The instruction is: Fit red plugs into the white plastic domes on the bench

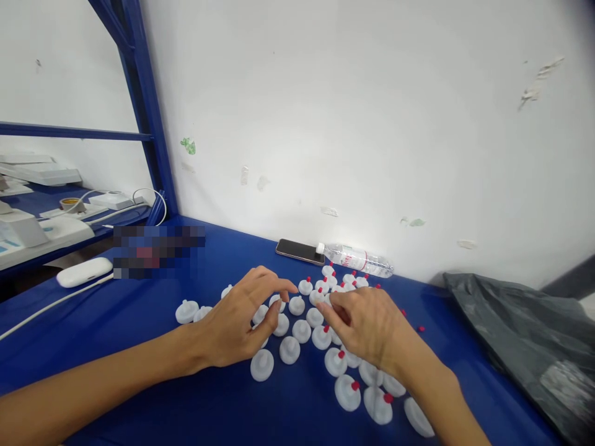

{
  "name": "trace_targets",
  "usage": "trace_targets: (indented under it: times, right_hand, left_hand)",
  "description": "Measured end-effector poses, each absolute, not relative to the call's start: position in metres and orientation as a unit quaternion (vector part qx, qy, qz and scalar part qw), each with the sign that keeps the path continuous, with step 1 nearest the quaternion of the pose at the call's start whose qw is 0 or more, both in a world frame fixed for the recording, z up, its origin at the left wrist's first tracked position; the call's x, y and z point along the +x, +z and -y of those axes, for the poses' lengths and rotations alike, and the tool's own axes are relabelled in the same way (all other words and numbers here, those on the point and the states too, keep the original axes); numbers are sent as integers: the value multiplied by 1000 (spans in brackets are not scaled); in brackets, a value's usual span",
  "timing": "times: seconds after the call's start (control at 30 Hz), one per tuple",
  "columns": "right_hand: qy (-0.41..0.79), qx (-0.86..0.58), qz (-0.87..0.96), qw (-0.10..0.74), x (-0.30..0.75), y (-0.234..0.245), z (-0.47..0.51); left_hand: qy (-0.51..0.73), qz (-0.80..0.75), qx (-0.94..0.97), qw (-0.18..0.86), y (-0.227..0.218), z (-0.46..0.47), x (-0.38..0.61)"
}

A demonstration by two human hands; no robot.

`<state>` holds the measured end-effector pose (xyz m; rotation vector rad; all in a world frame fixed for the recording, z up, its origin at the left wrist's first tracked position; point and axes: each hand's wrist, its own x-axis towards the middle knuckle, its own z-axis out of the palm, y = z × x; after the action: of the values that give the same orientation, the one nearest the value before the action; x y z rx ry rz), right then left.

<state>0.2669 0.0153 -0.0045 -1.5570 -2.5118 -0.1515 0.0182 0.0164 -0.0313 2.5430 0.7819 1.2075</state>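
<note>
Many white, round plastic pieces with a short central stub lie on the blue table. Plain ones, such as this white piece, sit around and below my left hand. Its thumb and index finger are apart, with nothing seen between them. My right hand is over the right part of the group, fingers curled and thumb near the index finger. Anything in its grip is hidden. Several pieces there carry a small red tip, like this red-tipped white piece. A loose red tip lies right of that hand.
A phone and a clear plastic bottle lie along the white wall. At right is a dark grey plastic bag. A white case and cable are at left, near a blue metal frame.
</note>
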Motion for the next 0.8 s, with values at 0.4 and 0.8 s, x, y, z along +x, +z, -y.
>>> trace_targets:
  times: [0.4,0.8]
  right_hand:
    - [19,-495,848,190,264,-3,-12]
    - [149,-371,873,279,237,-20,-4]
  left_hand:
    - [414,-239,875,73,-30,-15,21]
    - [430,-224,874,42,-42,-16,22]
